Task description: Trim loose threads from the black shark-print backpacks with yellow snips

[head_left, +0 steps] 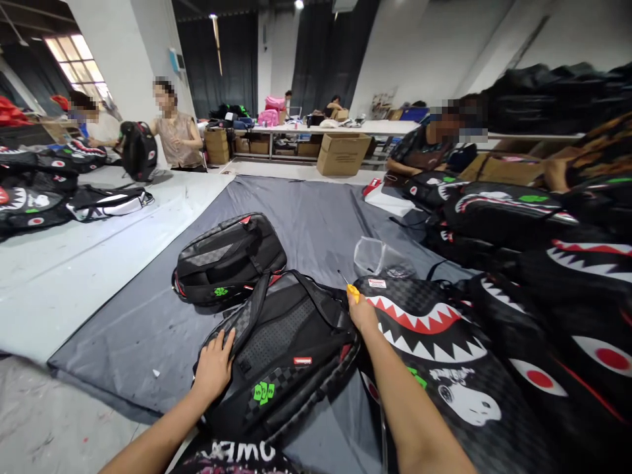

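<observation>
A black checkered backpack [284,336] lies in front of me, its straps and mesh back panel facing up, with green patches and a small red label on its side. My left hand [214,365] rests on its left edge by a shoulder strap, fingers extended and slightly apart. My right hand [363,315] is closed around a yellow-handled tool with a thin shaft [352,293], which points up and away from me; its exact kind is unclear. That hand is above the backpack's right side, beside a shark-mouth backpack [419,329]. A second black backpack [230,257] lies just beyond the first.
Shark-mouth bags [557,316] are piled along the right. A clear plastic bag [380,257] lies on the grey sheet [316,217] covering the table. More bags [39,191] lie at left. Several people work around the tables. A cardboard box [343,155] stands at the far edge.
</observation>
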Demonstrator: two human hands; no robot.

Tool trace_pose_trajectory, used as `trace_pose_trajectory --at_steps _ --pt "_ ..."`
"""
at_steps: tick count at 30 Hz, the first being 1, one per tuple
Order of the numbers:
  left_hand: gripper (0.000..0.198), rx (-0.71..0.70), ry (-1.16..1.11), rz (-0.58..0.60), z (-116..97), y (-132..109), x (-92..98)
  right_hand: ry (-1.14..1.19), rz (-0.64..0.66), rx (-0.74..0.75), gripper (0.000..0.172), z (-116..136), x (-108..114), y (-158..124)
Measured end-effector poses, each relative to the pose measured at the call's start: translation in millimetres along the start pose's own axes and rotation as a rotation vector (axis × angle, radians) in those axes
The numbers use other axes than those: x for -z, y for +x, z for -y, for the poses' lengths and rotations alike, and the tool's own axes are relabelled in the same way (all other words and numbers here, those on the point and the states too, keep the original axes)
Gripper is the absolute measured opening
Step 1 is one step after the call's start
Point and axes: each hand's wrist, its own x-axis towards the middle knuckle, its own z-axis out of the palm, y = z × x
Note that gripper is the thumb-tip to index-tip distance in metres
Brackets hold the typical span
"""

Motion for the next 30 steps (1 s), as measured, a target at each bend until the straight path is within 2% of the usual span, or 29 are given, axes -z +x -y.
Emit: trace_pose_trajectory --at_steps 8,13,21,30 --pt "0.068 0.013 -0.004 0.034 -2.7 3.3 -7.9 -0.097 0.024 0.149 0.053 50.0 6.0 4.9" --pt "0.07 0.016 0.005 0.034 -3.7 3.5 -10.5 -0.182 0.027 0.254 0.046 73.6 1.3 7.9" --pt "0.075 0.018 0.005 0.027 -5.3 2.3 -8.7 -0.302 0.011 0.343 0.04 84.5 -4.2 7.4" --pt "0.074 0.021 0.007 0.045 -6.5 3.2 -8.1 -0.353 -0.007 0.338 0.039 86.5 -4.0 1.5"
